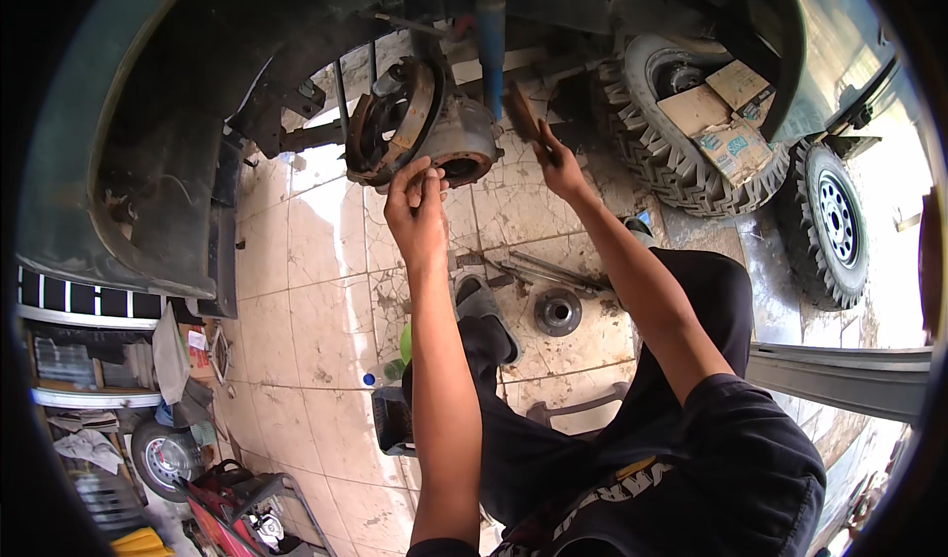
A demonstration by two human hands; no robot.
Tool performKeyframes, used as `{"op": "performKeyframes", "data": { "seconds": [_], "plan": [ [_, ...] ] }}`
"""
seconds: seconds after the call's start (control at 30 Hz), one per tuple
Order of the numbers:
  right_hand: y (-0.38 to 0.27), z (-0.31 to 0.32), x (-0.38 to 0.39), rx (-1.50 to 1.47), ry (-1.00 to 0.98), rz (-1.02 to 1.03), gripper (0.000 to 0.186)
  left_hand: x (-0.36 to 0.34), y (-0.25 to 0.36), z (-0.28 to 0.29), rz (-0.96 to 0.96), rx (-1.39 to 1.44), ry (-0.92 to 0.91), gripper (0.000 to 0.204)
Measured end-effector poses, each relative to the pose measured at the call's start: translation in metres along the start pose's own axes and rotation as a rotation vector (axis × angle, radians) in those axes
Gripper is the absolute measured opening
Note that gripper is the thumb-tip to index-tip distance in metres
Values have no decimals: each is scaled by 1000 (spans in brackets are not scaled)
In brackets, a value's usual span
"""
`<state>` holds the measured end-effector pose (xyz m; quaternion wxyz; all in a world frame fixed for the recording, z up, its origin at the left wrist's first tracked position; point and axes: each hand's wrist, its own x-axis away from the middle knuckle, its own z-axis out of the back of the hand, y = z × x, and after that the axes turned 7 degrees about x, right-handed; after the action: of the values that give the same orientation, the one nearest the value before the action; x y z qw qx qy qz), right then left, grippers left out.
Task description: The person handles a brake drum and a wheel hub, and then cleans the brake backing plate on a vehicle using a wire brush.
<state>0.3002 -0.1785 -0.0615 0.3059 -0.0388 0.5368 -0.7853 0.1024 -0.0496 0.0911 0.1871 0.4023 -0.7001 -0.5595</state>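
Note:
My left hand [417, 201] is held close in front of a rusty, greasy wheel hub assembly [469, 127] under the vehicle's wheel arch. Its fingers are pinched together at the edge of the round opening. Whatever they hold is too small or too hidden to name. To the right of the hub, my right hand [559, 167] is closed around a brown, bar-shaped tool [521, 113], raised and apart from the hub. Curved brake shoes [420, 122] sit on the hub's left side. A blue shock absorber [492, 48] hangs just behind.
A round dark metal part [558, 312] and long metal bars [553, 269] lie on the cracked tiles. A large knobbly tyre [671, 167] carrying cardboard [736, 147] lies at right, beside another wheel [834, 216]. A red-and-black machine [232, 508] stands at lower left.

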Motion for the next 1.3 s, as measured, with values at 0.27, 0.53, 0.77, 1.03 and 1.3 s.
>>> {"op": "performKeyframes", "data": {
  "seconds": [0.27, 0.53, 0.77, 1.03, 1.3],
  "plan": [
    [13, 19, 26, 693, -439, -186, 52, -5, -17, -13, 15, 79, -47, 21],
    [48, 63, 100, 580, -78, -514, 52, 0, -25, -13, 0, 8, -87, 18],
    [-27, 92, 85, 211, 123, -194, 43, 26, -33, -3, -45, -99, -70, 15],
    [-68, 142, 127, 171, 51, -159, 56, 88, -21, 24, -116, -354, -110, 16],
    [-132, 153, 152, 395, 35, -117, 59, 138, -18, 63, -155, -542, -46, 17]
  ]
}}
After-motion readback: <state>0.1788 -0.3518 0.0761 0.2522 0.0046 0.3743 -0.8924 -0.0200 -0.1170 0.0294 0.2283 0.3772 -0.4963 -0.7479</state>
